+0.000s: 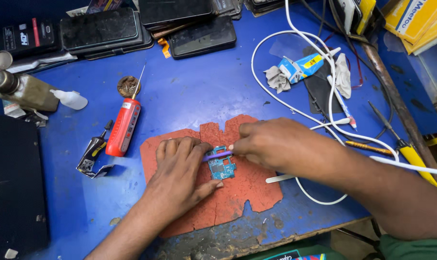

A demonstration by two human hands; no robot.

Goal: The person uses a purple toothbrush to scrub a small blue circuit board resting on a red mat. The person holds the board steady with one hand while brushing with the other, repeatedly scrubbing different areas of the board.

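A small blue circuit board (221, 167) lies on a worn orange mat (237, 192) near the table's front edge. My left hand (180, 168) presses down on the mat and holds the board's left side, thumb under its lower edge. My right hand (271, 142) grips a thin purple tool (216, 155) and lays its tip across the top of the board. Both hands meet over the board.
A red pen-shaped tool (123, 126) lies left of the mat. Several dark phones (201, 36) are stacked at the back. A white cable (324, 101), a crumpled glue tube (300, 67), a yellow-handled screwdriver (411, 154) and a brass bottle (21, 89) lie around the blue table (199, 86).
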